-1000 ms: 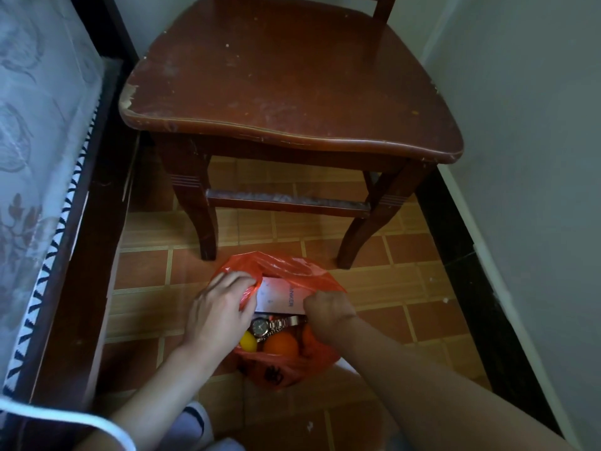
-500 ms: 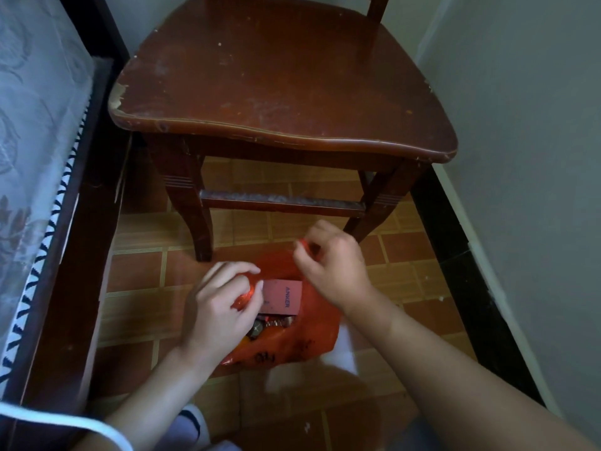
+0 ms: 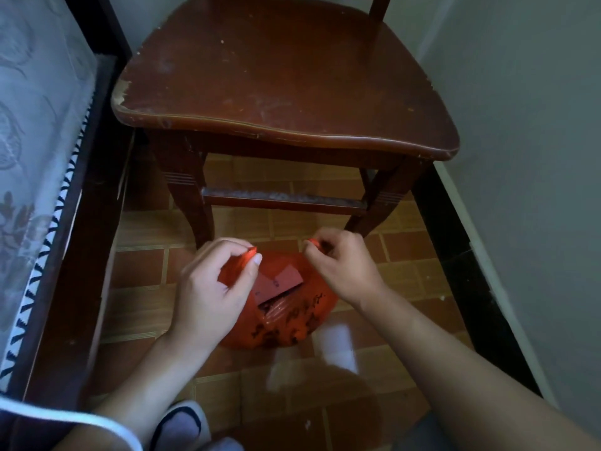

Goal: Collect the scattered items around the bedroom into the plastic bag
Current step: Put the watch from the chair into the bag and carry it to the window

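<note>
Head view, lower centre: plastic bag (image 3: 286,323) on the tiled floor (image 3: 140,271) before the chair (image 3: 286,92), mouth now drawn up where it gaped a second ago. Left hand (image 3: 211,288) and right hand (image 3: 341,265) each pinch one handle, apart. Collecting likely finished; tying probably next.

The tiled floor (image 3: 403,271) is laid in orange-brown brick-shaped tiles with pale joints and carries everything here. The wooden chair (image 3: 286,92) stands on it as the landmark, its front legs planted on the tiles and its seat bare. Directly in front of the chair's front legs, the orange plastic bag (image 3: 292,323) rests on the floor, black print on its near side. Left of the chair, a dark bed frame (image 3: 74,255) meets the tiles. Nearer than the bag, a white slipper (image 3: 179,424) stands on the floor.
</note>
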A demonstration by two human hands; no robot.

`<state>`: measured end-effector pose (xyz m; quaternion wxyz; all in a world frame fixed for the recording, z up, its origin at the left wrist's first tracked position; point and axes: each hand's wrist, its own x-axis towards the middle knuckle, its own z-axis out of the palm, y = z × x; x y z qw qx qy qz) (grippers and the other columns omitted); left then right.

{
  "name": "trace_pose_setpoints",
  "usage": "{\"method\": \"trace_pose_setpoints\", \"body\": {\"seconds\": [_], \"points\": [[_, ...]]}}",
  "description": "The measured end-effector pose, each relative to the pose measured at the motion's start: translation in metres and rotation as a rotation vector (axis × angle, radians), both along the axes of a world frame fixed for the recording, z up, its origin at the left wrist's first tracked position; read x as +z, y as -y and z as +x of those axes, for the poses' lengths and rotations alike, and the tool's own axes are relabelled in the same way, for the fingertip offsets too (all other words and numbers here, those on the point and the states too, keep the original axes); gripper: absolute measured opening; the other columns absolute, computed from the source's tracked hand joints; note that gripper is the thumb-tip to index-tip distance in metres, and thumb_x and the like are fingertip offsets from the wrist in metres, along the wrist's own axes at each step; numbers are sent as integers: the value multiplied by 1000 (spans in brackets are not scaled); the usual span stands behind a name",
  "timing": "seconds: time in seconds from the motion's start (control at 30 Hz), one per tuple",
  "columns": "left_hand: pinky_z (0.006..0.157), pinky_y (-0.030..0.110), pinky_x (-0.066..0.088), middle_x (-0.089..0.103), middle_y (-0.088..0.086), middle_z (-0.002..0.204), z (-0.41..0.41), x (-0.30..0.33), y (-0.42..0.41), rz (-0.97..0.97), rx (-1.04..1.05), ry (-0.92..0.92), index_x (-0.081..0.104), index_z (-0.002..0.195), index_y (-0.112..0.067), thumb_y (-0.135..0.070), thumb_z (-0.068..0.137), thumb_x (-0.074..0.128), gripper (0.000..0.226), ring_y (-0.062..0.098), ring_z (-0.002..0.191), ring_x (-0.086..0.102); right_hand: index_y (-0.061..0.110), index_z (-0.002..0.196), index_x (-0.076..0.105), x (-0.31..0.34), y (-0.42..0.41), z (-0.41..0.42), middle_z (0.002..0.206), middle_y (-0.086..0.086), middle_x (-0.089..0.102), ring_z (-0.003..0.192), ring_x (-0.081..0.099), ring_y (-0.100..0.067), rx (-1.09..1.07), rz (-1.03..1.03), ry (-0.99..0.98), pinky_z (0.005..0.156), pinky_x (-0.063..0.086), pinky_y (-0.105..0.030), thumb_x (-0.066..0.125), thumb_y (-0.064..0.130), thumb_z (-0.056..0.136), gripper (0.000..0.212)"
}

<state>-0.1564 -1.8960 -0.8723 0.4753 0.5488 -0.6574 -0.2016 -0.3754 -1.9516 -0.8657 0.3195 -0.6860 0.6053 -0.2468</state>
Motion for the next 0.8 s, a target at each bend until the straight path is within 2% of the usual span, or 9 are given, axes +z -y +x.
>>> {"method": "trace_pose_setpoints", "body": {"seconds": [0.17,0.23,0.33,0.43,0.53,0.7,0.8], "points": [[87,31,51,69,8,96,4,28,-1,-121,74,-60,68,92,1,-3,97,65,7,24,97,68,12,77,63,41,2,3,71,0,60,66,58,-19,-66,-320,157,59,47,-41,63,19,101,25],[86,30,50,68,10,95,3,37,-3,-171,93,-58,67,91,4,1,97,65,7,25,95,68,7,76,61,48,-1,3,70,-5,59,66,58,-22,-85,-365,234,59,47,-42,63,14,101,27],[86,29,50,69,10,95,0,36,-3,-166,49,-21,68,91,3,0,96,66,6,24,95,68,9,76,60,41,-4,5,67,-5,58,62,56,-20,-56,-292,221,57,46,-43,63,17,101,27],[86,30,53,70,4,96,0,24,-1,-38,38,-47,69,93,-3,-3,97,68,4,18,96,68,18,75,62,27,-5,6,66,2,61,59,57,-16,-11,-181,101,55,48,-43,64,27,98,25],[85,30,54,71,0,96,3,21,2,22,86,-63,69,95,-6,-4,96,69,3,17,96,69,21,76,63,23,-3,5,70,4,63,63,59,-14,7,-169,35,58,51,-44,64,34,98,25],[85,23,51,70,0,95,4,24,11,49,119,-18,69,94,-7,-7,96,70,2,15,95,67,20,80,64,30,10,7,75,8,61,71,59,-12,11,-200,28,64,50,-40,64,36,98,23],[82,27,50,65,2,98,3,29,18,97,145,89,67,93,-8,-12,97,69,6,17,93,63,20,78,65,42,15,9,74,8,62,71,60,-11,-52,-157,65,65,49,-35,64,33,98,23]]}}
